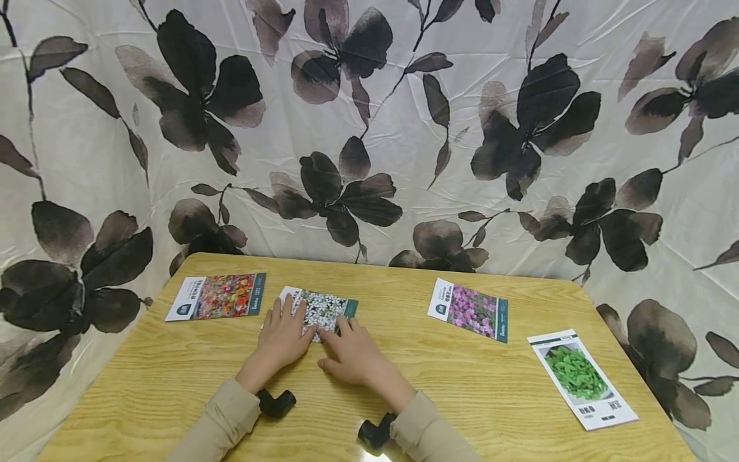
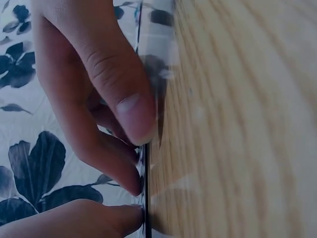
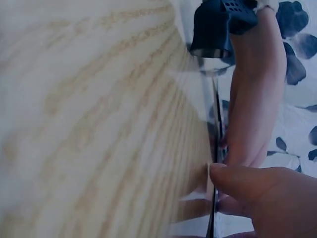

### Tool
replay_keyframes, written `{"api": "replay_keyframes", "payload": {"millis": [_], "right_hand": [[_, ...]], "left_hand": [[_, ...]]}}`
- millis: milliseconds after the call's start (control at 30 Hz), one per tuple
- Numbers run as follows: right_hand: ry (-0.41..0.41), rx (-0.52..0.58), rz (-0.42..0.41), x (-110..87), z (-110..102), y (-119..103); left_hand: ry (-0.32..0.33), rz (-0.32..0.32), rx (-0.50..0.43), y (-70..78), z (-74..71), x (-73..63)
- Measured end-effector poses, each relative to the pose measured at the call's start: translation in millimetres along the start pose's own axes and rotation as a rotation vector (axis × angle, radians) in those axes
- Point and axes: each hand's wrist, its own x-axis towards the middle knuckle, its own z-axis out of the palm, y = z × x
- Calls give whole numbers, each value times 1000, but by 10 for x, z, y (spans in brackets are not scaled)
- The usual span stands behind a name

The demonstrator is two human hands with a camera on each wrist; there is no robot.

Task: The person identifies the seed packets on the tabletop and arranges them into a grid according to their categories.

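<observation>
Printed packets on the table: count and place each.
4: red-orange flower packet, far left; white flower packet, partly under the left hand and right hand; purple flower packet, right of centre; green leaf packet, far right.

Head view bright; 2 wrist views bluish.

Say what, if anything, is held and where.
No grip shows: the left hand and the right hand rest on opposite sides of the white-flower packet.
</observation>
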Motion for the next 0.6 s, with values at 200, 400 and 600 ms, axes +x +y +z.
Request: {"api": "replay_keyframes", "payload": {"millis": [200,400,600], "right_hand": [[121,119,-61,36,16,112],[136,250,-41,114,14,228],[134,279,-32,204,26,313]], "left_hand": [[-3,10,1,-12,0,-15],[-3,19,-16,-23,5,-5],[-12,25,-15,-39,23,3]]}}
